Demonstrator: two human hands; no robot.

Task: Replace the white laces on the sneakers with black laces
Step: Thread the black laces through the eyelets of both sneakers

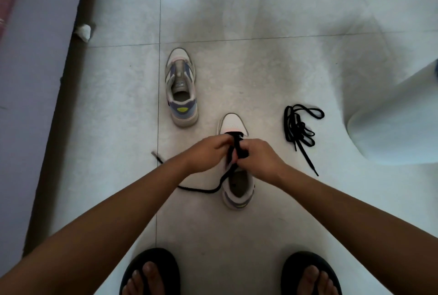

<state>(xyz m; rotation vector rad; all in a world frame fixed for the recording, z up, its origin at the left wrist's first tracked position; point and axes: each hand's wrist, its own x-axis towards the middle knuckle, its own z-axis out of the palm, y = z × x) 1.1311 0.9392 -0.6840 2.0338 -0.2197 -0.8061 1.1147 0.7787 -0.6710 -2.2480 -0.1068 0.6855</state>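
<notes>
down on the floor, left hand (208,152) and right hand (258,159) both pinch the black lace (233,150) over the near sneaker (237,190); far sneaker (181,86) unlaced, its tongue label unreadable; spare black lace (299,128) lies right.

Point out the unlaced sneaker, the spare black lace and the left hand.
unlaced sneaker (181,86): head view, on its tongue.
spare black lace (299,128): head view, on the tangled middle.
left hand (208,152): head view, on its back.
</notes>
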